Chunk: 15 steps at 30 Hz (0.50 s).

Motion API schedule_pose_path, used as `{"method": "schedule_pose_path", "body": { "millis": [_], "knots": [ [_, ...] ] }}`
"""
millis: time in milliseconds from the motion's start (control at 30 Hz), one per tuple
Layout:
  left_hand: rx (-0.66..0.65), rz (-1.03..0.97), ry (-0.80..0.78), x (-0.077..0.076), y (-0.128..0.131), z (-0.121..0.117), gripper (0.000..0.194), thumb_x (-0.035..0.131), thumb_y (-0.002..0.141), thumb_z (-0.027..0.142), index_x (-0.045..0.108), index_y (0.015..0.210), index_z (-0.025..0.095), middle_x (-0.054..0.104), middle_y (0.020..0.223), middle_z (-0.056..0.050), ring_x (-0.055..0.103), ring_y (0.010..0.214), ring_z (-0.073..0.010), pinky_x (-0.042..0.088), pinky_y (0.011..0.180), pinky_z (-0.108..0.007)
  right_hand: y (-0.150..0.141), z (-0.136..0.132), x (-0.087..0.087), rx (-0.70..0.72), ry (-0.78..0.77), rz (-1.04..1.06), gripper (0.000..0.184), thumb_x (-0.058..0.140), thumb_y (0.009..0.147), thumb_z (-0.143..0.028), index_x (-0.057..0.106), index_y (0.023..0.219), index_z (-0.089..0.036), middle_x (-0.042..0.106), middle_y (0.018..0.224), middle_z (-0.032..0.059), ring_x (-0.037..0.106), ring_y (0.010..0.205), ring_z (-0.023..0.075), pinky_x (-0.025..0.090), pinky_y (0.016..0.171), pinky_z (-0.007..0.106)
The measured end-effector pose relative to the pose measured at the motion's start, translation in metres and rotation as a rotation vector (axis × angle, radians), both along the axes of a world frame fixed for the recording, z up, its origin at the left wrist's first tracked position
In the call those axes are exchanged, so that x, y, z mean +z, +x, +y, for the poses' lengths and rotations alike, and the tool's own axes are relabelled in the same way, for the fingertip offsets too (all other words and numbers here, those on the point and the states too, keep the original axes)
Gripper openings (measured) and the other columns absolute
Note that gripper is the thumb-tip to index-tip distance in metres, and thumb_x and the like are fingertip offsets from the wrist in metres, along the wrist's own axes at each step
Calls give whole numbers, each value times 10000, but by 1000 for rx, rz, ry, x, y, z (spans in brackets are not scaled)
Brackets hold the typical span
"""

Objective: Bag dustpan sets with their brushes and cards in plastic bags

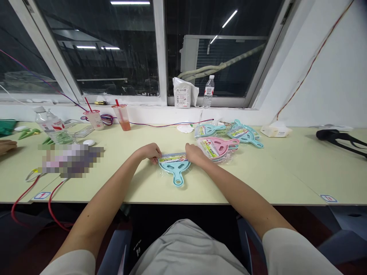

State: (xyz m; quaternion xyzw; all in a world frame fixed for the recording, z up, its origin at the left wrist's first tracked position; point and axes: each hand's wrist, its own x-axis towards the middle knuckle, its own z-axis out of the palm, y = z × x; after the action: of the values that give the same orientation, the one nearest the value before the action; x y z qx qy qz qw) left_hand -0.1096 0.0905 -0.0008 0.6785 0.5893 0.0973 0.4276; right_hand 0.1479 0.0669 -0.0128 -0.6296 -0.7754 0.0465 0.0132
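In front of me on the table lies a light-blue plastic dustpan [175,167] in clear wrapping, its short handle pointing toward me. A printed label strip runs along its far edge. My left hand [151,152] pinches the wrapped dustpan at its far left corner. At the far right corner, the fingers of my right hand [195,153] are closed on the wrapping, thumb side up. Just beyond my right hand are wrapped pink dustpans [219,147], stacked with a blue-green one partly showing. Farther back lie more wrapped blue dustpans [245,133] and another blue packet [209,130].
Drink cups [122,116] and a large plastic bottle [50,124] stand at the back left. Red cables hang over the front edge near a blurred-out item [71,160]. Another person's hand [8,146] shows at far left. Tissues [275,130] and a black strapped object [341,140] lie right.
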Motion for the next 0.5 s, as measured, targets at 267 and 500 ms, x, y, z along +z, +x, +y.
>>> {"method": "schedule_pose_path", "body": {
  "millis": [267,500],
  "knots": [
    [229,30,60,0,-1,6,63,691,737,140,686,675,131,709,598,-91,728,608,-229,581,627,-287,-6,3,7,-138,195,137,358,439,1038,-343,497,1299,-105,626,1218,247,655,1101,325,481,838,377],
    [588,69,172,-8,-8,20,106,623,791,129,626,685,135,667,556,-97,691,546,-199,555,574,-260,-8,-20,19,208,548,277,294,303,1049,-219,581,1128,-163,662,1145,138,626,1027,233,416,869,319]
  ]
}}
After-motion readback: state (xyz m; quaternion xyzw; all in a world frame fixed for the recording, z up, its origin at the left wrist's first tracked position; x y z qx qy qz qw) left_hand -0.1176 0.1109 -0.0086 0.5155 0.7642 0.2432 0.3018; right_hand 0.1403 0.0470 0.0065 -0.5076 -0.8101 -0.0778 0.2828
